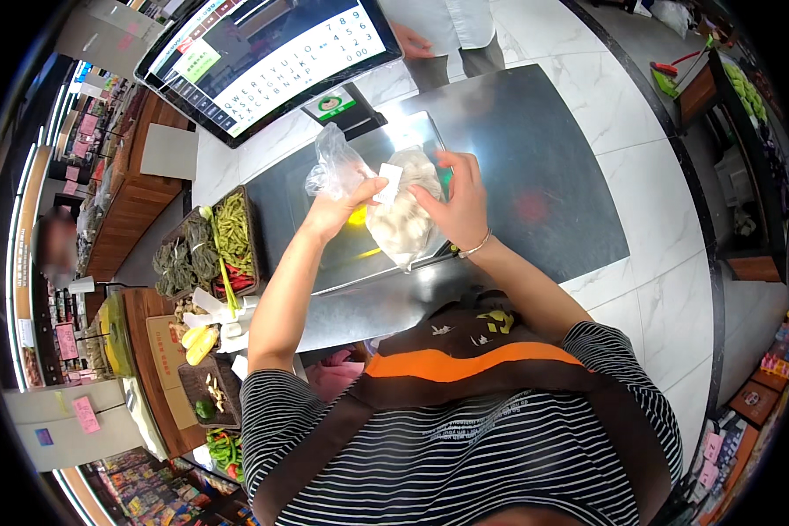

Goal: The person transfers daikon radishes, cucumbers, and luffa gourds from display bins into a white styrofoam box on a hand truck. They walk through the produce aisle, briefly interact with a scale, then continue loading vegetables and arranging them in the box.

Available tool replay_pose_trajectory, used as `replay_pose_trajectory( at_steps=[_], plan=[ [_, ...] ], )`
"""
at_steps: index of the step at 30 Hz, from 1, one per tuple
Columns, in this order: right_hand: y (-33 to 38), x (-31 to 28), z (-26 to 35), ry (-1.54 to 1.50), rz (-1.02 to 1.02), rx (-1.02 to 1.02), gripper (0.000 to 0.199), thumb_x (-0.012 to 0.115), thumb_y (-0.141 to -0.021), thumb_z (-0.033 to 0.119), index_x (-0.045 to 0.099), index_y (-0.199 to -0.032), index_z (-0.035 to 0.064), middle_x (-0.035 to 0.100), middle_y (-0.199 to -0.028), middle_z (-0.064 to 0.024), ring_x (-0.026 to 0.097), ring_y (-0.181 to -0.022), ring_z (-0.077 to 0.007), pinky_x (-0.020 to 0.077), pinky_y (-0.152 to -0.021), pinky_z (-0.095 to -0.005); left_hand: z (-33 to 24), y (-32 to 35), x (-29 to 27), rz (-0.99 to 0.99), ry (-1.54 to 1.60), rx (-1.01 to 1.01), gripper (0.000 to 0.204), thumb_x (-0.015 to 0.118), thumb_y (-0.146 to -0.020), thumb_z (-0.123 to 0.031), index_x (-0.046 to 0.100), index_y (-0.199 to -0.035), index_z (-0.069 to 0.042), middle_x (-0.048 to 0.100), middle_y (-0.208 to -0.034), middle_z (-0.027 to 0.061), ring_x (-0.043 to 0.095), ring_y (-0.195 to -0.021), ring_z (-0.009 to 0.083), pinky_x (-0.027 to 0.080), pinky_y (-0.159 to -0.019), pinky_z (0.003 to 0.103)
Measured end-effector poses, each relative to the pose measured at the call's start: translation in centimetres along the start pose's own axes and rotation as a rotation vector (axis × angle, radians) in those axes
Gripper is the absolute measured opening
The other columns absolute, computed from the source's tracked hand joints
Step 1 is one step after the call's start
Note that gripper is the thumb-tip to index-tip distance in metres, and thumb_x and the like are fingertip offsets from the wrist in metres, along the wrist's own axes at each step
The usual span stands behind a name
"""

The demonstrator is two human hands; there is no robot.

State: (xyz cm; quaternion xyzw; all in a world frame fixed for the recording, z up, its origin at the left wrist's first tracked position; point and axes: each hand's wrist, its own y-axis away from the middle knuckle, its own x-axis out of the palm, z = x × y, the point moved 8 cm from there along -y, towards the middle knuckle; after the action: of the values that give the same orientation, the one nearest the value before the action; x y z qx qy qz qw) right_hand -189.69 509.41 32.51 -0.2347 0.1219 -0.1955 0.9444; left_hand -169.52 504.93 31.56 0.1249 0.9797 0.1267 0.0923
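A clear plastic bag [401,230] full of pale, rounded lumps lies on the counter scale in front of me; their kind I cannot make out. My left hand [340,208] pinches a white label [388,182] between thumb and finger, over the bag's left side. Crumpled loose plastic [331,159] sticks out just beyond that hand. At the bag's right side is my right hand [461,200], its thumb against the plastic and its fingers curved and apart from the thumb.
A touch screen [272,61] stands at the far left of the dark counter [535,158]. Across it is another person's hand [412,42]. Baskets of green beans [232,230] and dark greens [203,245] sit at the left, with yellow vegetables [202,344] nearer me.
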Motion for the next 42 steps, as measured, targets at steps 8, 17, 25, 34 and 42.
replay_pose_trajectory(
  at_steps=[8,17,25,34,42],
  plan=[
    [0.2,4.3,2.7,0.069,0.171,-0.315,0.015,0.071,-0.07,0.017,0.065,-0.078,0.0059,0.059,-0.083,-0.006,0.053,-0.08,-0.0268,0.0458,-0.073,-0.0349,-3.3,0.4,0.1,-0.079,-0.641,0.492,0.023,0.072,-0.07,-0.016,0.06,-0.086,-0.005,0.06,-0.086,0.0084,0.057,-0.077,0.0229,0.047,-0.071,0.032],
    [-3.0,-2.0,1.2,0.008,-0.032,-0.196,0.016,0.075,-0.066,0.009,0.062,-0.071,0.0018,0.056,-0.068,-0.0088,0.052,-0.064,-0.0254,0.0423,-0.057,-0.035,-10.7,0.5,6.0,-0.294,-0.276,0.516,0.014,0.068,-0.078,-0.011,0.06,-0.082,-0.001,0.061,-0.076,0.004,0.054,-0.066,0.0126,0.043,-0.058,0.029],
    [-9.2,-12.0,-4.3,0.272,-0.062,-0.22,0.013,0.073,-0.067,0.015,0.065,-0.068,0.0046,0.06,-0.069,-0.0069,0.055,-0.067,-0.0251,0.0432,-0.061,-0.0352,-13.9,-6.8,15.5,-0.113,-0.053,0.511,0.018,0.07,-0.082,-0.016,0.062,-0.081,-0.001,0.056,-0.058,0.0021,0.052,-0.046,0.0075,0.042,-0.043,0.023],
    [-10.4,-15.6,-20.9,0.561,0.062,0.022,0.019,0.07,-0.07,0.026,0.067,-0.07,0.0079,0.063,-0.074,-0.0075,0.058,-0.071,-0.0282,0.0428,-0.071,-0.0397,-6.1,-15.1,25.1,-0.098,-0.049,0.422,0.015,0.068,-0.082,-0.012,0.064,-0.091,0.0,0.061,-0.075,0.0065,0.064,-0.065,0.0138,0.051,-0.056,0.026],
    [-10.6,-15.2,-28.4,0.519,0.092,0.225,0.02,0.072,-0.07,0.026,0.067,-0.075,0.0072,0.064,-0.078,-0.0094,0.059,-0.074,-0.031,0.0448,-0.069,-0.041,0.8,-8.0,27.5,0.129,-0.494,0.529,0.017,0.064,-0.082,-0.015,0.062,-0.096,-0.005,0.061,-0.091,0.0132,0.06,-0.081,0.0256,0.048,-0.072,0.036]
  ],
)
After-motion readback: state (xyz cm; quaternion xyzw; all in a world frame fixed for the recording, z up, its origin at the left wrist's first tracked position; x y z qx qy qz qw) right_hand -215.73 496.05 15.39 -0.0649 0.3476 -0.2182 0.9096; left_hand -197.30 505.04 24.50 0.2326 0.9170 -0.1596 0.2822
